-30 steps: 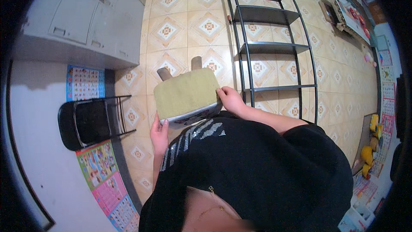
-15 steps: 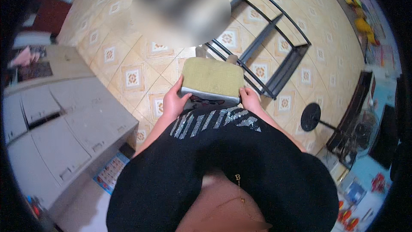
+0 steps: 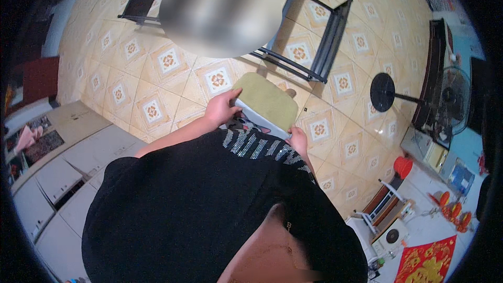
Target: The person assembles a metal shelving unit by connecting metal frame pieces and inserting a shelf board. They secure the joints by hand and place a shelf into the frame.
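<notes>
Against the front of my black shirt I hold a small padded stool (image 3: 266,99). One face of it is olive-green cloth, and a pale side with a printed animal face is turned toward my body. Short brown stubs, like legs, show past its far edge. My left hand (image 3: 222,109) is closed on its left edge, thumb against the pale side. My right hand (image 3: 298,140) grips the near right corner, its fingers partly hidden. The stool is tilted, its right end nearer to me than its left.
Ahead is a black metal frame (image 3: 319,68) on the patterned tile floor (image 3: 166,62), partly covered by a blurred oval. A standing fan (image 3: 449,94) with a round black base (image 3: 382,92) is at right. Grey cabinets (image 3: 57,178) line the left; a red bucket (image 3: 402,167) sits right.
My body and view have turned, so the stool now slants down to the right. Both hands keep their grip on it. The frame appears farther up, and more of the right side shows.
</notes>
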### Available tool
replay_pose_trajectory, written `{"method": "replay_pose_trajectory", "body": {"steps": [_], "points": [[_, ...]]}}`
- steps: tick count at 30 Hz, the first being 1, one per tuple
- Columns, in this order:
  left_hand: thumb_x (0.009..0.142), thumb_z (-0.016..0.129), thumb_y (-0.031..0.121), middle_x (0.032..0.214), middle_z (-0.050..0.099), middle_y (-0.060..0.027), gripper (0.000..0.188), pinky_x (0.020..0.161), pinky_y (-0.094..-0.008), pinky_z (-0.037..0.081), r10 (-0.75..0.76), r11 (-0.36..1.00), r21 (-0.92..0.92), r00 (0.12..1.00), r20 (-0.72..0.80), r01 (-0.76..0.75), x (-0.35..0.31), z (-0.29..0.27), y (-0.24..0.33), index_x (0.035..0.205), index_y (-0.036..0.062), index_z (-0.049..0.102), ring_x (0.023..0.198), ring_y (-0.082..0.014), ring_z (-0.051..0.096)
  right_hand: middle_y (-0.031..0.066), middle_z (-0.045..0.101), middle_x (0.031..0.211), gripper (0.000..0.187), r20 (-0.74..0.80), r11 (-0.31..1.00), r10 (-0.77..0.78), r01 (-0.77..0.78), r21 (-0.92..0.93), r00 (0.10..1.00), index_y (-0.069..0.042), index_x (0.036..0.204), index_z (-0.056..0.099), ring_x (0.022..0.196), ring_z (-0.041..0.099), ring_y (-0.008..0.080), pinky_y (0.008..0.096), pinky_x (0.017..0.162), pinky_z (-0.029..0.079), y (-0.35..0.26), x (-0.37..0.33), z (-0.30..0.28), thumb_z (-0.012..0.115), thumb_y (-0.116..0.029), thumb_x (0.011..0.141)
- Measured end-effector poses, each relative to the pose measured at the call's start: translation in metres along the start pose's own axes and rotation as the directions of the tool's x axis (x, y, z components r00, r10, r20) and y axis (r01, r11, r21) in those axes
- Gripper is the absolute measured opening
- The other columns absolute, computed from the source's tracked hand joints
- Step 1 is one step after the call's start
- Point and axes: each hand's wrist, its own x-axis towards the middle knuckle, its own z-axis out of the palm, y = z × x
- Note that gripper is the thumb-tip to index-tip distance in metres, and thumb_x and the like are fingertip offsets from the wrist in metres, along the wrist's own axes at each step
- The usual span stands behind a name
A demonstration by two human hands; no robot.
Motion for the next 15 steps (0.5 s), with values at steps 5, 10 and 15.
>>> {"method": "replay_pose_trajectory", "body": {"steps": [5, 10, 15], "points": [[0.073, 0.074, 0.022, 0.108, 0.064, -0.0132, 0.058, 0.083, -0.0379, 0.050, -0.086, 0.990, 0.107, 0.996, -0.014, 0.087, 0.043, 0.033, -0.013, 0.127, 0.0135, 0.055, 0.098, -0.0305, 0.062, 0.0147, 0.060, 0.075, 0.034, 0.032, 0.992, 0.124, -0.125, 0.024, 0.992, 0.002, 0.090, 0.060, 0.067, 0.060, 0.0267, 0.0361, 0.066, 0.050, 0.015, 0.066, 0.013, 0.049, -0.031, 0.094], [0.073, 0.075, 0.022, 0.109, 0.064, -0.0136, 0.058, 0.083, -0.0374, 0.049, -0.192, 0.964, 0.199, 0.980, 0.054, 0.178, 0.087, 0.076, -0.077, 0.126, 0.0145, 0.056, 0.098, -0.0295, 0.063, 0.0265, 0.063, 0.094, 0.037, -0.001, 0.892, 0.108, -0.097, -0.441, 0.994, 0.003, 0.094, 0.061, 0.089, 0.061, 0.0394, 0.0467, 0.077, 0.046, 0.050, 0.137, 0.057, 0.045, -0.030, 0.093], [0.075, 0.073, 0.024, 0.107, 0.064, -0.0141, 0.059, 0.080, -0.0379, 0.050, -0.310, 0.940, 0.211, 0.932, 0.190, 0.269, 0.117, 0.145, -0.190, 0.130, 0.0167, 0.053, 0.096, -0.0297, 0.063, 0.0264, 0.063, 0.095, 0.034, 0.138, 0.745, 0.062, 0.046, -0.665, 0.988, 0.001, 0.094, 0.062, 0.093, 0.060, 0.0422, 0.0485, 0.079, 0.047, 0.179, 0.213, 0.117, 0.041, -0.026, 0.092]]}}
